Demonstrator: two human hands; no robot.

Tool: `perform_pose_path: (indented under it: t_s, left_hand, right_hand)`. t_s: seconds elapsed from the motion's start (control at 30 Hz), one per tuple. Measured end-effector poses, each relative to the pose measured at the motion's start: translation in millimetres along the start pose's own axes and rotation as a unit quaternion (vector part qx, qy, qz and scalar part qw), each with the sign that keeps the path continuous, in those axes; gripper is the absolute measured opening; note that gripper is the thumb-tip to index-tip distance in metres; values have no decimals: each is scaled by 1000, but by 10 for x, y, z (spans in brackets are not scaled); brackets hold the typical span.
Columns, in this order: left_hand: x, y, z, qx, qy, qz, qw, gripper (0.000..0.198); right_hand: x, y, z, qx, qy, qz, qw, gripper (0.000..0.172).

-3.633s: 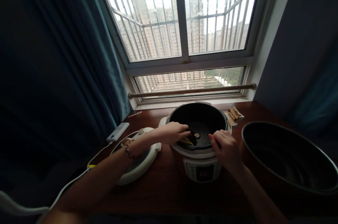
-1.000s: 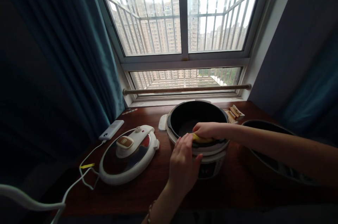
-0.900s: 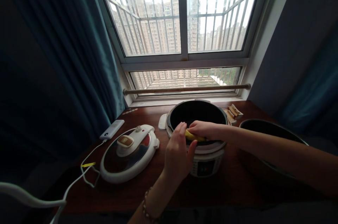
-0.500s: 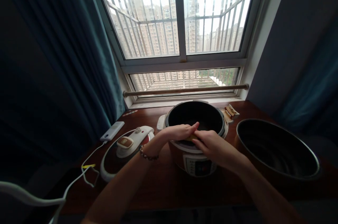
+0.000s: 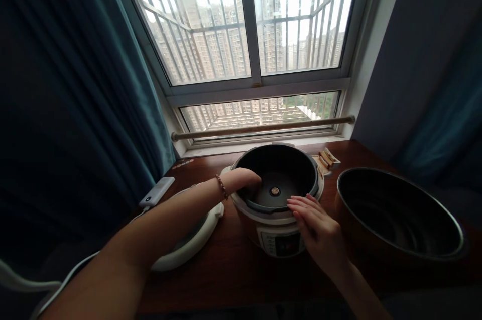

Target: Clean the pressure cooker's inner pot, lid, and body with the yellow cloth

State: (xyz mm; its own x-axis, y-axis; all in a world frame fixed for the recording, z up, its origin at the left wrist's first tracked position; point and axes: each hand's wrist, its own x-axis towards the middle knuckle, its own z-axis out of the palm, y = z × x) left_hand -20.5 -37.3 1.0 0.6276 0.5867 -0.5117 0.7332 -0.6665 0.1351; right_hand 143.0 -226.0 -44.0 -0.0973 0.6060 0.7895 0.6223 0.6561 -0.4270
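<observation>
A white and brown electric cooker (image 5: pixel 281 242) stands with its top open, and a small round metal part (image 5: pixel 275 191) shows at the bottom inside. Over the cooker's left rim reaches my left hand (image 5: pixel 246 179); its fingers dip into the dark interior and are hidden. At the front right rim, my right hand (image 5: pixel 316 224) has its fingers stretched out side by side, with nothing seen in them. The cooker's white lid (image 5: pixel 188 249) lies on the table to the left, partly behind my left forearm.
A large dark inner pot (image 5: pixel 399 214) stands on the right of the wooden table (image 5: pixel 233 270). Near the cooker's back right are small brown pieces (image 5: pixel 327 159). A white power bank (image 5: pixel 157 192) with a cable lies at the left, below the curtain. A rail (image 5: pixel 263 129) crosses the window.
The hands have moved apart from the cooker's front rim, where they were together around something yellowish. My left hand has gone down into the cooker; the right has shifted right and its fingers are extended.
</observation>
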Motion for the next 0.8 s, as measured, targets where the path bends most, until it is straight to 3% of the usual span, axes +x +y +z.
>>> perform_pose_path:
  t_s: [0.1,0.2,0.33,0.47,0.6,0.8]
  left_hand:
    - [192,-113,-106,118,39,7,992,3]
    - [347,-133,-237,188,113,62,974,19]
    - [484,-65,-313,217,188,134,948,32]
    - [548,-30,-216,189,234,121,946,40]
    - [578,-111,-102,117,202,77,969,39]
    - [607,-235,-109,-36,56,29,997,33]
  right_hand:
    - [-8,14,2,6,1,-1,1000,29]
    - [-24,33,18,11,9,1,1000,30]
    - [-38,47,42,11,18,-1,1000,31]
    - [-40,45,45,10,17,3,1000,31]
    - [-36,33,41,9,19,8,1000,32]
    - [-34,13,42,15,20,11,1000,31]
